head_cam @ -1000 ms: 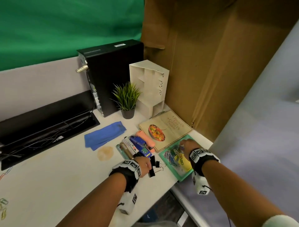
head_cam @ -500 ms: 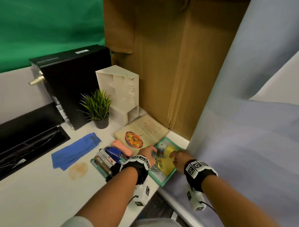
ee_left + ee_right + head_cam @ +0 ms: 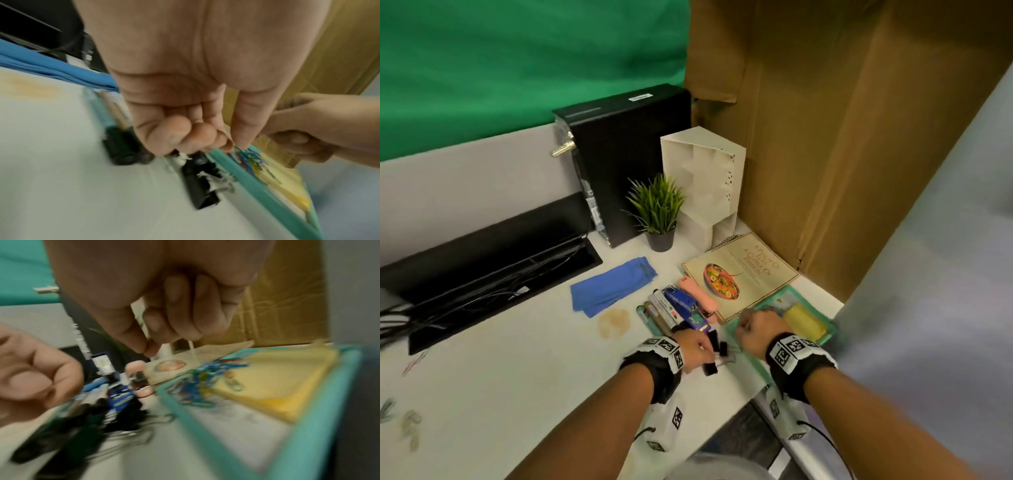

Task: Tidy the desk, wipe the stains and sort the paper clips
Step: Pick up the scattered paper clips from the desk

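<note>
Grip states: left hand (image 3: 697, 349) curled over binder clips (image 3: 717, 356), hold unclear; right hand (image 3: 756, 329) clenched above tray (image 3: 828, 334).

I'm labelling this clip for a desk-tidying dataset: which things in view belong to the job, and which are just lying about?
Part of the job:
- teal tray with coloured paper clips
- black binder clips beside it
- blue cloth
- brown stain
- pens and stapler
- cookbook

Just lying about:
- potted plant
- black computer case
- white organiser
- cardboard
</note>
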